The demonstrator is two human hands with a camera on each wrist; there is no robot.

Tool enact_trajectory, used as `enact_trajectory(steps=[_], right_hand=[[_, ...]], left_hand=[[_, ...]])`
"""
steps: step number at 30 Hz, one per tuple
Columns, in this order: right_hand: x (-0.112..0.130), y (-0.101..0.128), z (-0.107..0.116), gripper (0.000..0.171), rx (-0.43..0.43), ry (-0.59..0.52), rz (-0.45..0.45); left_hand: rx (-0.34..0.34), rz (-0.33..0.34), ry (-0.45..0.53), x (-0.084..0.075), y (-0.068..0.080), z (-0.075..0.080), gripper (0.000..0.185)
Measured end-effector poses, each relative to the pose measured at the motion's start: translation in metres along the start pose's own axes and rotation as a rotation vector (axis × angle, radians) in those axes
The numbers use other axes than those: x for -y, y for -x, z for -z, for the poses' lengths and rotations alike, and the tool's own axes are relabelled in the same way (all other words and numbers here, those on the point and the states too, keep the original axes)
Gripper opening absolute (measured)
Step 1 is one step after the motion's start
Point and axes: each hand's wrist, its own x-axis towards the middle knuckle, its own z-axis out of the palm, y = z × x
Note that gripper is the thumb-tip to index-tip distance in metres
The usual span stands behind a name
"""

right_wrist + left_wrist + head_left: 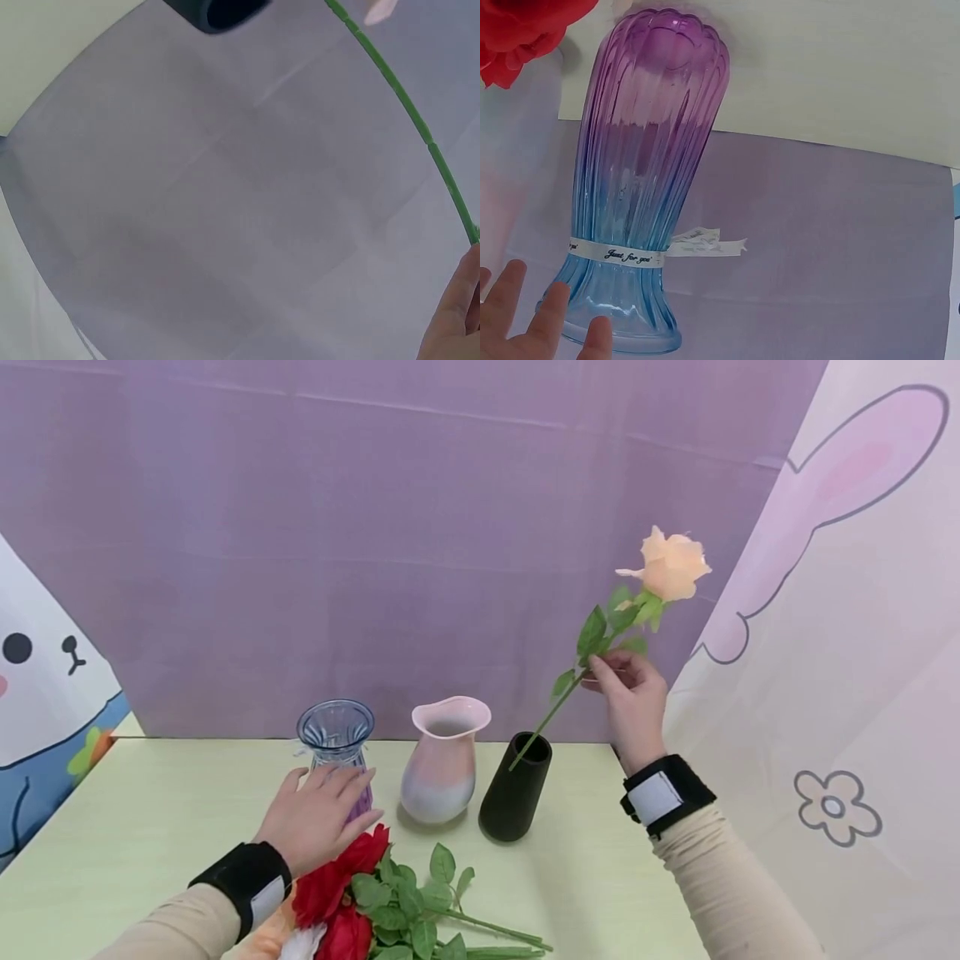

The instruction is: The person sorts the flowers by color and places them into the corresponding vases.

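Observation:
My right hand (637,702) pinches the green stem of a peach rose (675,567) between thumb and fingers, just below its upper leaves. The stem slants down to the left, and its lower end overlaps the mouth and front of a black vase (513,802) in the head view. My left hand (322,818) has its fingers spread in front of a ribbed glass vase (335,727), blue at the mouth and purple at the base. A white ribbon (619,253) circles that vase's neck. Part of its body is hidden behind the left hand in the head view.
A pink and lilac ceramic vase (442,768) stands between the glass and black vases. Red roses (322,889) with leafy stems lie at the front of the pale table (112,827), beside a white bloom and peach petals. A purple cloth (450,527) hangs behind.

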Motion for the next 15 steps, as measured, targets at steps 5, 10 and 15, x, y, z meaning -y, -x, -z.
enact_trajectory(steps=[5,10,15], right_hand=[[0.092,0.0,-0.014,0.037,-0.053,-0.058,-0.078],[0.203,0.012,-0.051,0.037,-0.123,-0.013,-0.113],[0.143,-0.005,-0.02,0.039,-0.095,-0.043,-0.108]], left_hand=[[0.01,0.001,-0.001,-0.006,0.001,-0.005,0.087],[0.005,-0.007,0.017,-0.008,0.001,-0.013,0.085],[-0.032,-0.025,0.042,-0.013,0.001,-0.017,0.085]])
